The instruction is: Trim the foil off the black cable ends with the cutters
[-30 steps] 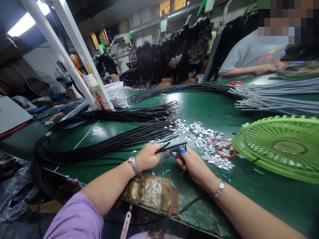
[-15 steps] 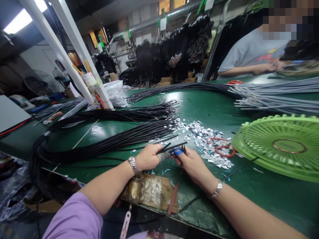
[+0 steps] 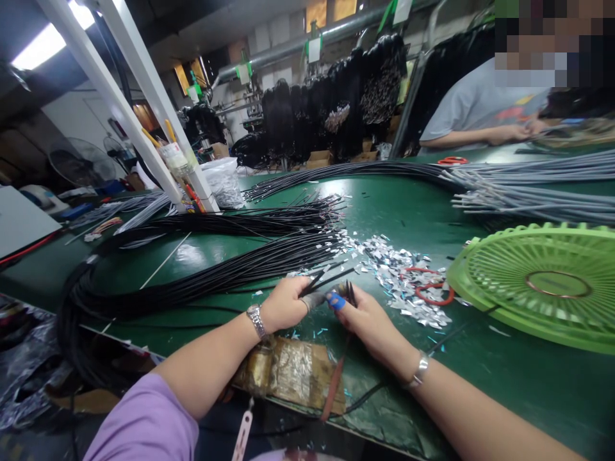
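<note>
My left hand, with a metal watch on its wrist, is closed round a few black cables whose ends stick out past the fingers. Close against it, my right hand has blue tape on a digit and pinches dark, thin ends that point upward. Fingertips of the two hands meet, and what lies between them is partly hidden. Just behind the hands, a thick bundle of black cables lies on the green table. Beside its tips are many silvery foil scraps.
Red-handled scissors lie among the scraps, left of a green fan. Grey cables are at the back right, near a person in a grey shirt. A taped cardboard pad sits at the front edge. White posts stand left.
My right hand has shifted slightly left and turned, and its blue-taped digit is closer to my left hand. The cable ends between the hands have moved a little. My left hand stays in place.
</note>
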A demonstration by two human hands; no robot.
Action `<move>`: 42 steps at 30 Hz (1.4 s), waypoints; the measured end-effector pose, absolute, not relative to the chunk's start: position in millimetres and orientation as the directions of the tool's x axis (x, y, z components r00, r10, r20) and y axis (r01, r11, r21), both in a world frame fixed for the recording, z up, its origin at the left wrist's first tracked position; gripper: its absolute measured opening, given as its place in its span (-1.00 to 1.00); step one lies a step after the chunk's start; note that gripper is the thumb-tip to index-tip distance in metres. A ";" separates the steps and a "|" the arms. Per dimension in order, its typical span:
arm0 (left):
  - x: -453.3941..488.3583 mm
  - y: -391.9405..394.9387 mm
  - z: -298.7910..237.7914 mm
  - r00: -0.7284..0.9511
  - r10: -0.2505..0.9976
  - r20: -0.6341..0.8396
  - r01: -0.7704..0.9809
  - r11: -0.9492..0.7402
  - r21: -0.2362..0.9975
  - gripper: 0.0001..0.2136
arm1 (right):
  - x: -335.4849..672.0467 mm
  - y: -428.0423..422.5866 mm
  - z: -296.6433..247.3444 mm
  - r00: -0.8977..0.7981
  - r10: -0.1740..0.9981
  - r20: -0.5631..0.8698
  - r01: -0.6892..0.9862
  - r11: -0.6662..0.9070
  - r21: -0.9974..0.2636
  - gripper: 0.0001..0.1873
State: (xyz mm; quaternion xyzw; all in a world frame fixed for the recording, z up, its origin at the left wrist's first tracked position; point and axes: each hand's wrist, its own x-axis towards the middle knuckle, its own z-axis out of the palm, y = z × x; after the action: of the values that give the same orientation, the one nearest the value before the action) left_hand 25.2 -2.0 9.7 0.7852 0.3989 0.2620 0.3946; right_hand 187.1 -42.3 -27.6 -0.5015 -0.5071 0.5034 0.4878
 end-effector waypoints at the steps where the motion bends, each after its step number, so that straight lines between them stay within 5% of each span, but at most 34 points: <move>1: 24.7 -1.9 8.4 0.548 0.825 0.138 0.448 -0.428 0.785 -0.64 | 186.4 -42.7 -27.4 -0.018 1.000 -0.021 0.001 -0.021 -1.000 -0.53; 5: 22.4 -1.5 4.8 0.554 0.810 0.193 0.531 -0.522 0.667 -0.69 | 182.8 -44.2 -24.8 -0.032 0.995 -0.091 -0.122 -0.095 -0.988 -0.52; 9: 22.8 -0.4 5.4 0.563 0.801 0.204 0.479 -0.517 0.709 -0.69 | 181.0 -43.9 -23.3 -0.064 0.985 -0.159 -0.254 -0.170 -0.952 -0.52; 14: 23.6 -1.0 6.3 0.570 0.820 -0.045 0.330 -0.178 0.927 -0.60 | 184.3 -42.3 -22.1 -0.140 0.965 -0.222 -0.390 -0.260 -0.883 -0.58; 18: 20.7 -1.8 6.2 0.595 0.770 -0.229 0.301 0.050 0.952 -0.58 | 189.2 -41.8 -19.3 -0.302 0.911 -0.282 -0.456 -0.398 -0.796 -0.60; 22: 18.4 0.6 10.1 0.651 0.716 -0.252 0.247 0.114 0.962 -0.54 | 190.3 -40.7 -20.3 -0.432 0.843 -0.322 -0.325 -0.478 -0.816 -0.58; 25: 17.7 4.6 13.2 0.608 0.764 -0.214 0.167 0.140 0.976 -0.51 | 190.3 -39.7 -24.0 -0.276 0.921 -0.277 -0.155 -0.327 -0.932 -0.56; 28: 17.1 8.6 13.2 0.575 0.795 -0.195 0.125 0.150 0.981 -0.50 | 196.0 -38.2 -26.7 -0.142 0.989 -0.046 0.109 -0.031 -0.994 -0.55; 32: 16.2 11.5 10.1 0.555 0.809 -0.194 0.095 0.170 0.981 -0.52 | 206.2 -35.6 -27.8 -0.156 0.954 0.255 0.433 0.298 -0.851 -0.62; 37: 13.7 13.1 9.2 0.619 0.749 -0.235 -0.004 0.302 0.953 -0.56 | 203.6 -33.4 -31.5 -0.139 0.905 0.403 0.611 0.399 -0.684 -0.80; 42: 14.6 12.5 11.1 0.602 0.763 -0.236 0.025 0.277 0.961 -0.56 | 201.3 -33.2 -31.1 -0.114 0.881 0.458 0.598 0.429 -0.677 -0.79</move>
State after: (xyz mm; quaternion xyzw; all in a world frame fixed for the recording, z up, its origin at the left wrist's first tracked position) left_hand 14.6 12.5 11.1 0.5424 0.3631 0.2593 0.7118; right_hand 201.3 -33.2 -31.1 -0.5081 -0.7278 0.1650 0.4301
